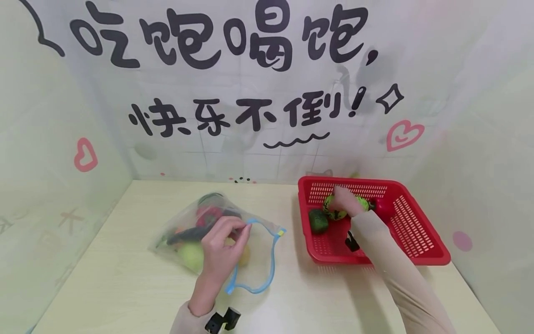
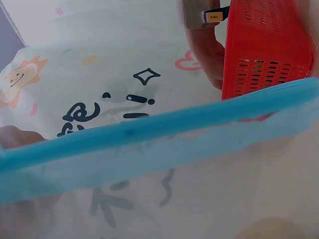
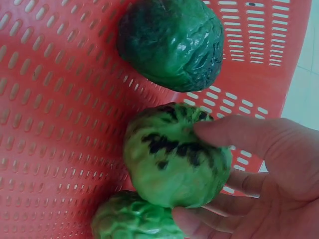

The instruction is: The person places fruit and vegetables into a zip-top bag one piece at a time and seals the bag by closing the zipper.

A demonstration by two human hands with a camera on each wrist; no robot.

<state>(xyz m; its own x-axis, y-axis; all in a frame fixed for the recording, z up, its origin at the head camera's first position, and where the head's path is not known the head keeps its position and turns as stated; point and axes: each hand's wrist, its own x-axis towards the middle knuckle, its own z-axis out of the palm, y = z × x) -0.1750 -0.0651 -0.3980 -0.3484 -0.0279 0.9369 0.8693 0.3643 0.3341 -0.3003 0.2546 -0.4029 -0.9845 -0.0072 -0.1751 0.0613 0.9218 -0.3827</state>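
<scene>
My left hand [image 1: 225,243] pinches the blue rim of a clear zip bag [image 1: 267,264] that lies on the table with its mouth gaping. Through the plastic show a red item [image 1: 208,215], a long dark one and a pale green round one [image 1: 192,256]. Inside the red basket [image 1: 371,264], my right hand [image 1: 346,200] grips a lumpy green fruit with black marks [image 3: 174,159], thumb on top and fingers underneath. A dark green, wrinkled round vegetable [image 3: 174,45] lies beside it. Another bumpy green fruit [image 3: 132,219] touches it from below in the right wrist view.
A red round item [image 1: 381,207] lies in the basket's far right part. Printed wall sheets [image 1: 250,157] enclose the pale wooden table [image 1: 112,287] at the back and sides. The basket stands close to the right-hand sheet.
</scene>
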